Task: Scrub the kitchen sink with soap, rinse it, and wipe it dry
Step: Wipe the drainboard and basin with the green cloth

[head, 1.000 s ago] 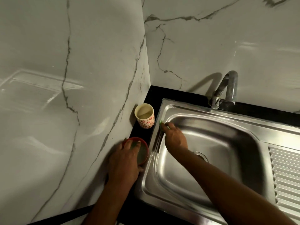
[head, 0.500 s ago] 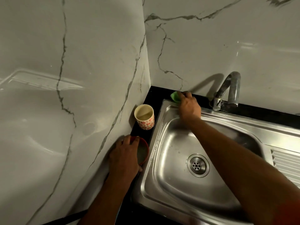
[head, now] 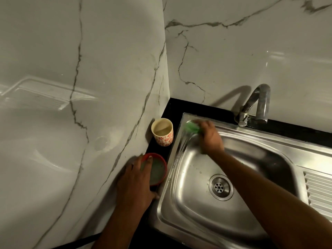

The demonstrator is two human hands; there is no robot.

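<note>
A stainless steel sink [head: 194, 218] fills the lower right, its round drain [head: 220, 187] in the basin floor. My right hand [head: 210, 136] grips a green scrub pad [head: 191, 127] and presses it on the sink's back left corner, blurred by motion. My left hand [head: 136, 182] rests on a round red soap tub [head: 158, 172] on the black counter left of the sink, fingers over its rim.
A cream cup with red flowers [head: 162, 132] stands behind the red tub by the marble wall. The chrome tap [head: 255, 106] rises at the back rim. A ribbed drainboard [head: 318, 191] lies right of the basin. Marble walls close the left and back.
My right hand with the green pad swept from the left rim to the back rim, then came back a little to the back left corner. My left hand stayed on the red tub.
</note>
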